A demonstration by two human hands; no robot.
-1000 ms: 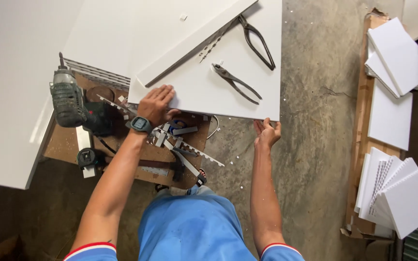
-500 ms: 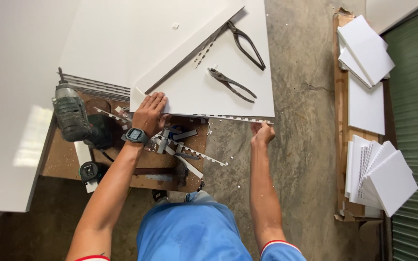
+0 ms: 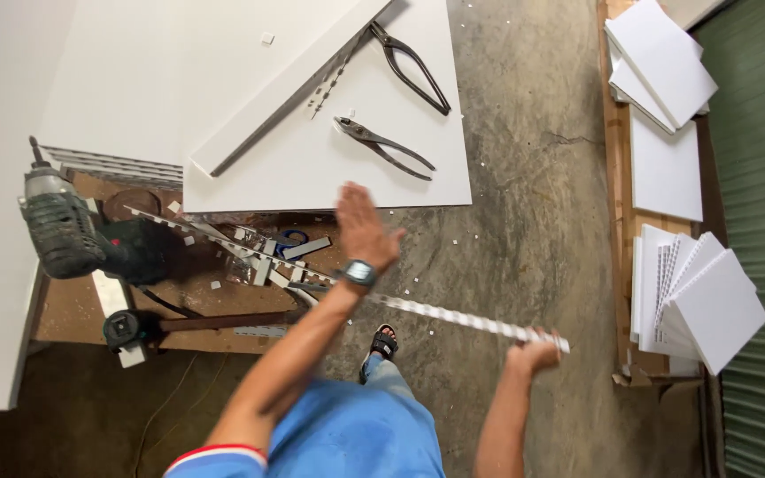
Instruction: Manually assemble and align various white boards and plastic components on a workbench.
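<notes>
Evidently the long perforated metal strip [image 3: 453, 317] was the thing in hand: it ran slantwise from the cluttered wooden bench [image 3: 73, 314] out over the concrete floor [image 3: 533, 204], with its far end closed inside the right hand [image 3: 531, 354]. Judged by its thinness and its length, the strip would be light but springy, apt to sag or whip when held by one end only, and its punched edges looked sharp enough to call for a grip on the flat faces rather than along the rim; a second hold nearer the middle would steady it. The right hand was curled into a fist around that end. The left hand [image 3: 361, 223], with a dark wristwatch [image 3: 359, 273] on its wrist, was flat and fully spread, fingers together and blurred, holding nothing and hovering above the strip just below the edge of the white panel [image 3: 312, 168]. On that panel lay two pairs of pliers [image 3: 382, 146] and a long white board [image 3: 289, 88]. A green power drill [image 3: 64, 230] rested at the bench's left end, and stacked white tiles [image 3: 701, 301] sat well apart on the right.
</notes>
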